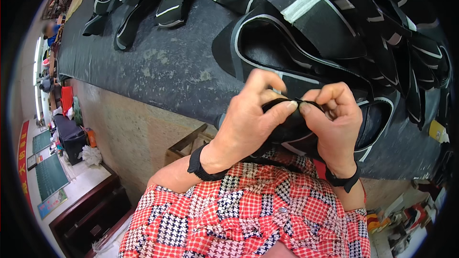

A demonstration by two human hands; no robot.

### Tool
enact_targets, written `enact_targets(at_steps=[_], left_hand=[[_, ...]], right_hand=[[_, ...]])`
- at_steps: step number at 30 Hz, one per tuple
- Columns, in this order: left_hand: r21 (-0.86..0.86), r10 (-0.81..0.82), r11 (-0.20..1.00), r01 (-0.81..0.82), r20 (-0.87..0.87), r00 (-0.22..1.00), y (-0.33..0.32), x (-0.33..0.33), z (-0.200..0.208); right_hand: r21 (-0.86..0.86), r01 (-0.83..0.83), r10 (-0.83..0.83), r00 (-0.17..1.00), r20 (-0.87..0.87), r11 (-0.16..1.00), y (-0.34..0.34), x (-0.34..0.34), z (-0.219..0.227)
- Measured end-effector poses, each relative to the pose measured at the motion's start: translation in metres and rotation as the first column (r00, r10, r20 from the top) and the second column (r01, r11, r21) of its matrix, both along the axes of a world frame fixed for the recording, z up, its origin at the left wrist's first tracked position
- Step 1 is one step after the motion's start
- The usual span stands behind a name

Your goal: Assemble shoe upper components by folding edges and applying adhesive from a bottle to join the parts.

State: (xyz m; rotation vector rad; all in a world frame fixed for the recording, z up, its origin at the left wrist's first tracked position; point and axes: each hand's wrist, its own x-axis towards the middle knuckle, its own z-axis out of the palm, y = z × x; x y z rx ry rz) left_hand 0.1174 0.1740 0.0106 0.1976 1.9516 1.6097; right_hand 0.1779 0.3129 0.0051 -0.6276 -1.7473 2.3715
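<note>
Both of my hands come together over the near edge of the dark table. My left hand (251,119) pinches the edge of a black flexible piece (292,131) between thumb and fingers. Close beside it, my right hand (336,122) pinches the same edge, the two thumb tips almost touching. The rest of that piece hangs below my fingers and is partly hidden by them. Just beyond lies a large curved black piece (224,50) with pale strips along its edges. Another such looped piece (389,105) sits to the right of my right hand.
More black pieces with pale strips (172,0) lie along the far side of the worn dark tabletop (143,67). A heap of them (406,33) covers the right. A yellow item (437,131) lies at the right edge. A wooden frame (189,141) stands below the table.
</note>
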Motion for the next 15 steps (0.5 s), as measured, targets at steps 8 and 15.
enact_targets(at_steps=[8, 15], left_hand=[[0.029, -0.068, 0.996, 0.087, -0.410, 0.909, -0.010, 0.001, 0.003], [0.082, -0.139, 0.984, 0.156, -0.176, 0.974, -0.005, -0.013, 0.005]], right_hand=[[0.102, 0.095, -0.076, 0.981, -0.177, 0.990, -0.006, 0.004, 0.005], [-0.019, 0.036, -0.039, 0.985, -0.168, 0.999, 0.002, 0.001, -0.001]])
